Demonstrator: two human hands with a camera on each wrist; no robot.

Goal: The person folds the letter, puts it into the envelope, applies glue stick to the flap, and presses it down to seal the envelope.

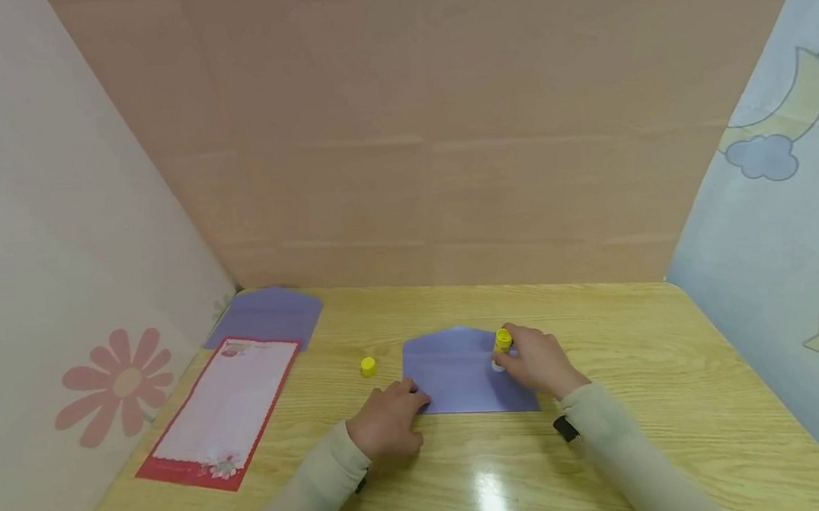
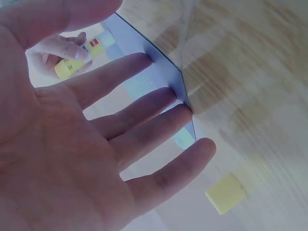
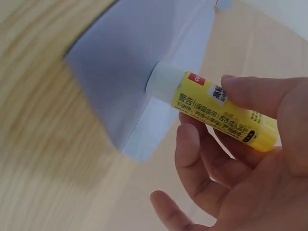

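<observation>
A purple envelope [image 1: 456, 375] lies on the table with its flap side away from me. My right hand [image 1: 541, 360] grips a yellow-and-white glue stick [image 3: 216, 103] between thumb and fingers. The stick's white end meets the envelope near its right side, beside the flap fold. With fingers spread, my left hand [image 1: 389, 420] rests its fingertips on the envelope's left lower edge, as the left wrist view also shows. Just beyond that hand stands the yellow cap [image 1: 368, 366] on the bare wood.
At the left, a red-bordered sheet of letter paper [image 1: 224, 408] partly overlaps a second purple envelope [image 1: 268, 315]. The wooden table [image 1: 661, 351] is bounded by a brown back panel [image 1: 447, 170] and patterned side walls.
</observation>
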